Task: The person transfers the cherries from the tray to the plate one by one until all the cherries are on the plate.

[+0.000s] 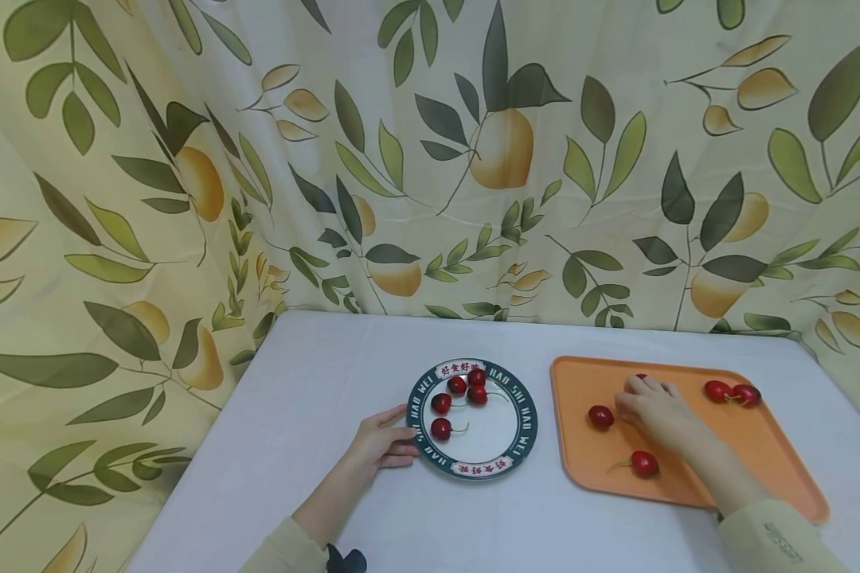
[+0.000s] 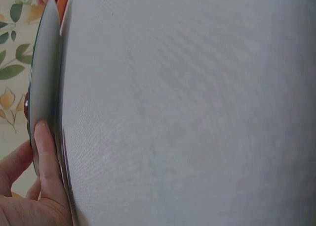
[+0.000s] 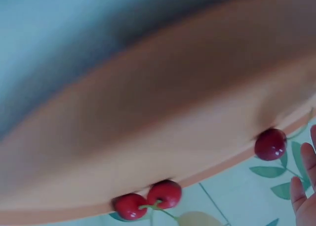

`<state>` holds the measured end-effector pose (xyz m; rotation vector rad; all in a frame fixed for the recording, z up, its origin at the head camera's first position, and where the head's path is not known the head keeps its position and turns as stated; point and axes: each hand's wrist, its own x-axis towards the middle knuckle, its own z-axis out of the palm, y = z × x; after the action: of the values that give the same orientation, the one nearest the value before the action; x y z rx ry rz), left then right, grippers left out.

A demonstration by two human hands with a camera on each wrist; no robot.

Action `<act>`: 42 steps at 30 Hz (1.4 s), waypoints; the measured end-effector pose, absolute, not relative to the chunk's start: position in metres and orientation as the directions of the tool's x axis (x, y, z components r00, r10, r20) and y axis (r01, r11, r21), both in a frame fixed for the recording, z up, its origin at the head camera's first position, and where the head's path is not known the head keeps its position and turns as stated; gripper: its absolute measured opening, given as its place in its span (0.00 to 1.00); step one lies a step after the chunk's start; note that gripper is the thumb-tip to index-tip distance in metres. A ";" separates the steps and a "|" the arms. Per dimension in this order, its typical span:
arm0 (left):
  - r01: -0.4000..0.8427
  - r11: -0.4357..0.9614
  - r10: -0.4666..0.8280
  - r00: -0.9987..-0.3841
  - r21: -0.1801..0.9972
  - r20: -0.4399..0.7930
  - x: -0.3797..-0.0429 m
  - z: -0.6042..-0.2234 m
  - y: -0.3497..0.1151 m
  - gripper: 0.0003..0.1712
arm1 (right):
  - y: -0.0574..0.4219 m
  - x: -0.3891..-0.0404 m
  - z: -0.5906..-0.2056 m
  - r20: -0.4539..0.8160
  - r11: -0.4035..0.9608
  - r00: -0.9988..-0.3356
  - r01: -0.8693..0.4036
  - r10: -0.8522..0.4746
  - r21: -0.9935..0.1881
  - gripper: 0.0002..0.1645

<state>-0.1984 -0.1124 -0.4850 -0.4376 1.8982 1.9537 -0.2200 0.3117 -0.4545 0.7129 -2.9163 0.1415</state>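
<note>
My left hand [image 1: 383, 446] is at the left rim of a white plate [image 1: 483, 430] with a dark green lettered border. In the left wrist view, its fingers [image 2: 47, 157] lie on both sides of the plate's edge, gripping it. Several red cherries [image 1: 441, 430] sit on the plate's left and upper part. Over the orange tray [image 1: 580, 469], my right hand [image 1: 655, 414] reaches down by a cherry [image 3: 270, 144] that it mostly hides in the head view. Whether its fingertips pinch that cherry's stem is out of sight; the visible fingers [image 3: 308, 161] stand apart from the fruit.
Also on the tray are a cherry [image 1: 601, 417] left of my right hand, another cherry [image 1: 644, 464] nearer the front, and a joined pair of cherries [image 1: 717, 391] at the far right. A white cloth [image 1: 315, 382] covers the table. A patterned curtain [image 1: 401, 199] hangs behind.
</note>
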 end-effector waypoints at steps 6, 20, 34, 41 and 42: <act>-0.474 -0.018 0.051 -0.880 0.880 -0.473 -0.199 -0.486 -0.113 0.36 | 0.297 -0.221 -0.441 0.147 0.895 -0.892 -0.440 -0.427 -0.073 0.10; -0.468 -0.019 0.063 -0.882 0.883 -0.467 -0.197 -0.484 -0.113 0.36 | 0.239 -0.224 -0.427 0.193 0.875 -0.868 -0.479 -0.458 -0.076 0.09; -0.469 -0.017 0.058 -0.882 0.883 -0.467 -0.198 -0.486 -0.113 0.35 | 0.176 -0.228 -0.430 0.198 0.827 -0.811 -0.562 -0.551 -0.003 0.06; -0.469 -0.019 0.062 -0.882 0.883 -0.468 -0.198 -0.484 -0.113 0.36 | 0.152 -0.231 -0.435 0.191 0.804 -0.787 -0.595 -0.586 0.015 0.06; -0.470 -0.019 0.063 -0.882 0.883 -0.468 -0.198 -0.484 -0.113 0.36 | 0.149 -0.231 -0.436 0.184 0.804 -0.789 -0.594 -0.587 0.016 0.07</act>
<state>-0.1980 -0.1132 -0.4837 -0.4238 1.8929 1.9595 -0.2307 0.1492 -0.4358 0.9281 -2.8110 0.0627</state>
